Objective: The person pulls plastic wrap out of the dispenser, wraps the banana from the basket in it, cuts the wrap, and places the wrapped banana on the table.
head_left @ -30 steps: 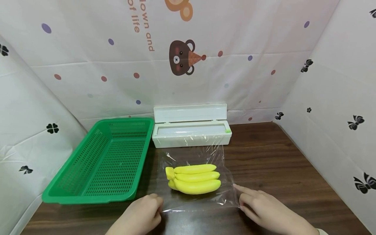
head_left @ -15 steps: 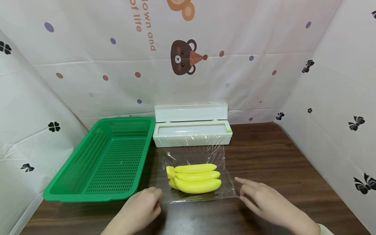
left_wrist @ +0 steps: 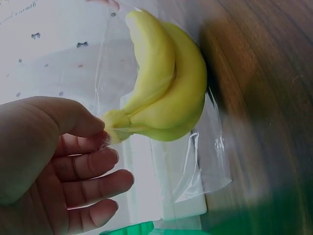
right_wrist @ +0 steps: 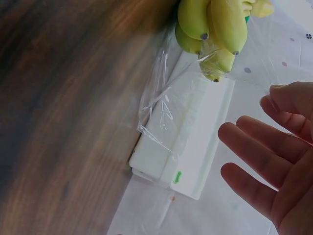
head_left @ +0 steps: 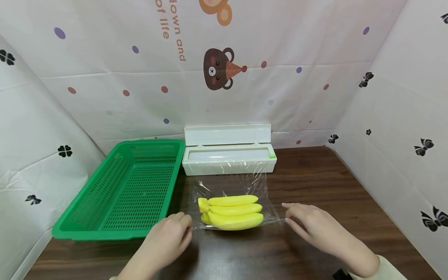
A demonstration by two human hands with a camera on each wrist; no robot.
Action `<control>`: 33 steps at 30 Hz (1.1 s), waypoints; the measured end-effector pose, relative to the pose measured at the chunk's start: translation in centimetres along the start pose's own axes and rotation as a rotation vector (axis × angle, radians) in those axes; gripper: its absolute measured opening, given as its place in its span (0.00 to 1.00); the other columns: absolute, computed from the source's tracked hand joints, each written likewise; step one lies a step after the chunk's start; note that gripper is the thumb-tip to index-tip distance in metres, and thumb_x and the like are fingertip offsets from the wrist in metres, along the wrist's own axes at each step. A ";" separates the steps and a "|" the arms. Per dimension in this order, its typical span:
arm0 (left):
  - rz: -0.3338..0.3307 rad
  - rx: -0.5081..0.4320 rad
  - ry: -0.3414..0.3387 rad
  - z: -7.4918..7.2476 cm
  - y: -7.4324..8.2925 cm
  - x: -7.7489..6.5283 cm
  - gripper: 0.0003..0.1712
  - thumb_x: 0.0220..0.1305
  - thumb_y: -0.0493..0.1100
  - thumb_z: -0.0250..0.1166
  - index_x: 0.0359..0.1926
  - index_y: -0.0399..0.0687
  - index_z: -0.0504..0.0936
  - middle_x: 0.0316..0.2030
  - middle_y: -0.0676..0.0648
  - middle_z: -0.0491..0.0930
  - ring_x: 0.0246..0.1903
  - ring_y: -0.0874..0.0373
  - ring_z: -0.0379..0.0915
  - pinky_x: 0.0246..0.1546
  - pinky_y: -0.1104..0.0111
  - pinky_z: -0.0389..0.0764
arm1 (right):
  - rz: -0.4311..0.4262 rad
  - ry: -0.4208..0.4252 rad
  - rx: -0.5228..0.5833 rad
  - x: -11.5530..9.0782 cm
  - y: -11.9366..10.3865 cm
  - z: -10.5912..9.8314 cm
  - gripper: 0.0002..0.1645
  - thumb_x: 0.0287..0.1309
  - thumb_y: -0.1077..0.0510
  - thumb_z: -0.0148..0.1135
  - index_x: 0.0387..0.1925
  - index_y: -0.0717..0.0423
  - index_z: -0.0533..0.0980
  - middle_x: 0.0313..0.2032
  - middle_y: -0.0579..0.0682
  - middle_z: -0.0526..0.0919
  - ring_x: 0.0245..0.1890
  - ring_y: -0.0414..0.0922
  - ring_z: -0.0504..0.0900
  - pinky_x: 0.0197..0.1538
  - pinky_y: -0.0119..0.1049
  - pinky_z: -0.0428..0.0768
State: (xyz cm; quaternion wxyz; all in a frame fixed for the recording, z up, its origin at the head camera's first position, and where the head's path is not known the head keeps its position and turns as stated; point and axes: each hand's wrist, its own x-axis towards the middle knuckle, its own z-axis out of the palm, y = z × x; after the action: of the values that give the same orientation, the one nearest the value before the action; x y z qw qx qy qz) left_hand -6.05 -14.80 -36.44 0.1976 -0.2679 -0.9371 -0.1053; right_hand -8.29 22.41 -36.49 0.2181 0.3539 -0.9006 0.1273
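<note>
A bunch of yellow bananas (head_left: 234,212) lies on a sheet of clear cling film (head_left: 245,186) on the table. My left hand (head_left: 166,243) pinches the film's near left corner between thumb and forefinger. In the left wrist view, that hand (left_wrist: 54,156) has its other fingers loosely bent, beside the banana stem. On the opposite side my right hand (head_left: 311,227) pinches the near right corner; thumb and forefinger meet on the film in the right wrist view, the remaining fingers spread. The film's near edge is raised and stretched between both hands, along the front banana.
Behind the bananas stands a white cling film dispenser (head_left: 229,168) with its lid up against the back cloth; the film runs out of its front. To the left sits a green plastic basket (head_left: 101,235). Wooden tabletop (head_left: 315,175) extends to the right.
Both hands have lifted and moved forward with the film's near edge, bringing it from the tabletop up to the front banana. Bananas, basket and dispenser have stayed in place.
</note>
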 end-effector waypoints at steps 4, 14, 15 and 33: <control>0.005 0.024 0.033 0.1 -0.4 0.3 0.13 0.49 0.36 0.68 0.19 0.53 0.72 0.17 0.60 0.62 0.18 0.70 0.56 0.18 0.78 0.63 | 0.005 0.001 -0.001 0.6 0.3 0.1 0.18 0.49 0.60 0.69 0.24 0.40 0.67 0.39 0.41 0.85 0.44 0.40 0.84 0.33 0.34 0.77; -0.019 0.073 0.080 0.3 -1.1 1.2 0.13 0.50 0.37 0.69 0.20 0.51 0.73 0.16 0.60 0.62 0.17 0.68 0.55 0.17 0.79 0.61 | 0.037 -0.022 0.000 2.2 1.5 0.5 0.11 0.51 0.60 0.67 0.28 0.43 0.73 0.42 0.46 0.86 0.40 0.42 0.85 0.32 0.35 0.78; -0.021 0.079 0.083 0.3 -1.1 1.4 0.13 0.50 0.37 0.69 0.20 0.51 0.73 0.16 0.59 0.62 0.17 0.68 0.55 0.17 0.78 0.61 | 0.042 -0.027 0.001 2.3 1.6 0.7 0.10 0.51 0.60 0.67 0.28 0.44 0.73 0.42 0.47 0.86 0.39 0.42 0.85 0.32 0.35 0.78; -0.097 0.142 0.021 0.8 -1.4 2.7 0.17 0.47 0.38 0.72 0.15 0.51 0.70 0.13 0.57 0.61 0.15 0.64 0.55 0.15 0.76 0.57 | 0.214 -0.351 0.112 4.2 2.4 2.6 0.12 0.56 0.60 0.58 0.22 0.41 0.69 0.19 0.34 0.66 0.18 0.30 0.61 0.22 0.26 0.63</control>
State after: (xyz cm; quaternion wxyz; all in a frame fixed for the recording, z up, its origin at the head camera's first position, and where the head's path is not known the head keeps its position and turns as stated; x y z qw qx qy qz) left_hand -9.15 -14.49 -36.18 0.2204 -0.2064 -0.9520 -0.0508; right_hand -13.50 20.72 -36.92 0.0232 0.2845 -0.9487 0.1361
